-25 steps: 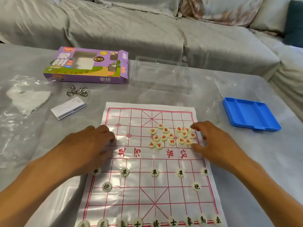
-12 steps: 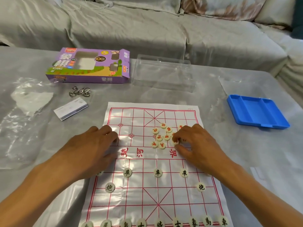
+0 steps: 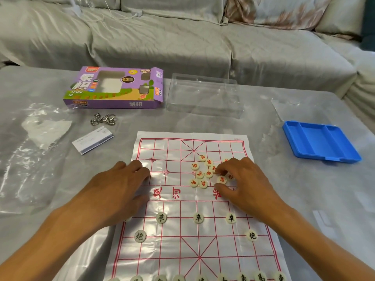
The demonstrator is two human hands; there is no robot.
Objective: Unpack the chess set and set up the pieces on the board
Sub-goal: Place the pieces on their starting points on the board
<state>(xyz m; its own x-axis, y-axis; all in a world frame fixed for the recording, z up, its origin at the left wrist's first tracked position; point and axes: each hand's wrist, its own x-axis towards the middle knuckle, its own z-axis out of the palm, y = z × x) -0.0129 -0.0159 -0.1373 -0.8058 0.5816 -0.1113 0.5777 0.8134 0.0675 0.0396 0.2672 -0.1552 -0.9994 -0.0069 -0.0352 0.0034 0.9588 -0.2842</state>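
Xiangqi board sheet (image 3: pixel 178 230), black pieces ranked on near half; red-lettered pieces (image 3: pixel 200 175) heaped loose beyond the river, right hand (image 3: pixel 243 183) pinching one to sort it, left hand (image 3: pixel 113 189) flat, fingers straight, pinning the sheet's edge.

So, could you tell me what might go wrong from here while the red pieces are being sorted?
1. The right hand reaches into the tight cluster of red pieces; picking one may scatter its neighbours.
2. The board sheet looks thin and creased; if the left hand resting on its edge lifts or slides, the sheet may shift and displace the black pieces.
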